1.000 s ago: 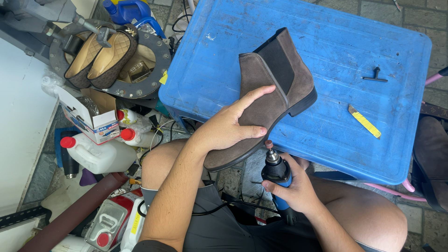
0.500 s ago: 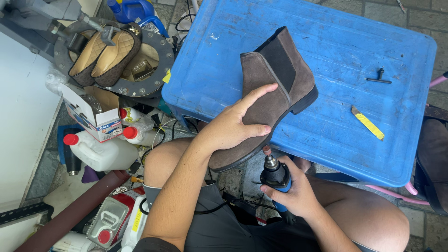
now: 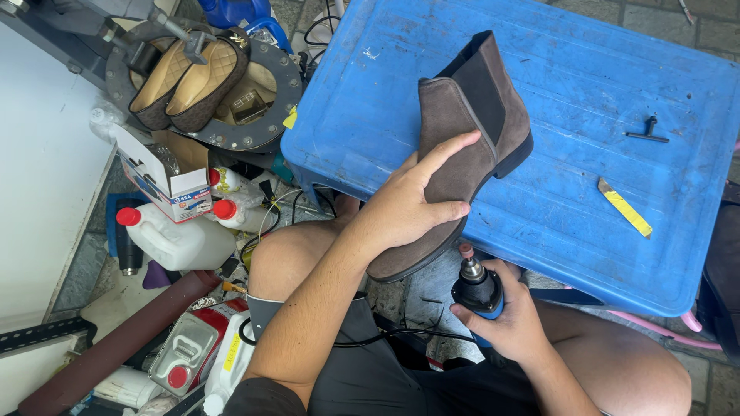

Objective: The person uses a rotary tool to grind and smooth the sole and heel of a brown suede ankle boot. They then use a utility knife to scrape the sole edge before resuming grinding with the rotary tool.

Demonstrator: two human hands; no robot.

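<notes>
Barely shifted, left hand [image 3: 401, 212] grips brown boot [image 3: 462, 154]; right hand [image 3: 509, 323] grips rotary tool [image 3: 476, 286].

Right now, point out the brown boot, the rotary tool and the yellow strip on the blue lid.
brown boot [image 3: 470, 131], head view, suede side of the upper
rotary tool [image 3: 476, 283], head view, black collar
yellow strip [image 3: 625, 207], head view, its middle

A scuffed blue plastic crate [image 3: 385, 85], turned upside down, serves as the bench; on it lie a small black T-shaped key [image 3: 647, 134] and a yellow-handled blade [image 3: 625, 206] (well apart).
</notes>
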